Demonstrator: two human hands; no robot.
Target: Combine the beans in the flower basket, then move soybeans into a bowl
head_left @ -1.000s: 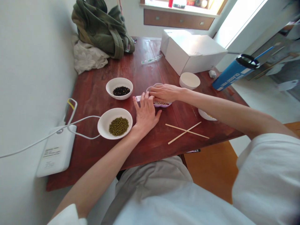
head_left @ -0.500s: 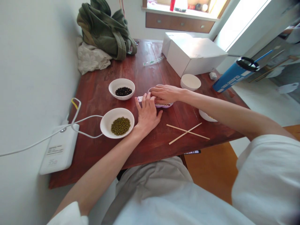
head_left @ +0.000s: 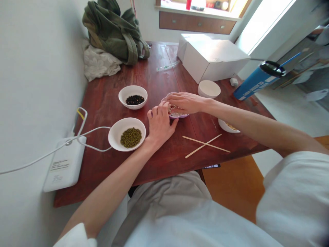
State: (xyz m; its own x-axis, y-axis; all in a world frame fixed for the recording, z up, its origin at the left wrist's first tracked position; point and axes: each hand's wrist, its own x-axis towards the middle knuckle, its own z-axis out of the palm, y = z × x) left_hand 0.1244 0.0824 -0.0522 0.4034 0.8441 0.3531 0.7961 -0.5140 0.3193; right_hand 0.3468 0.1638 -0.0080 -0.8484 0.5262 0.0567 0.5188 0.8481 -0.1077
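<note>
Dish: lilac dish [head_left: 179, 117], scalloped at the rim and holding mixed pale and reddish pieces, lies flat at the centre of the clock, 12 being the top of the view. With both hands over it, its long axis cannot be told.
Left hand [head_left: 159, 121]: at 8, fingers curled at the dish's near-left edge and pointing to 1; thumb spread wide, out toward 2. Whether it clasps the rim, I cannot tell.
Right hand [head_left: 189, 103]: reaches in from 3, palm down, loosely bent fingers pointing to 9 across the dish. Whether anything is pinched, I cannot tell.
Chopsticks [head_left: 199, 148]: crossed on the table [head_left: 159, 161] at 5; one runs from 8 to 2, the other from between 9 and 10 to between 3 and 4.
Black-bean bowl [head_left: 123, 96]: just past 9.
Green-bean bowl [head_left: 114, 135]: at 8, just beside the left wrist.
Plain white bowl [head_left: 209, 89]: at 2.
Yellow-grain bowl [head_left: 224, 126]: near 4, partly under the right forearm.
Box [head_left: 214, 56]: at 1.
</note>
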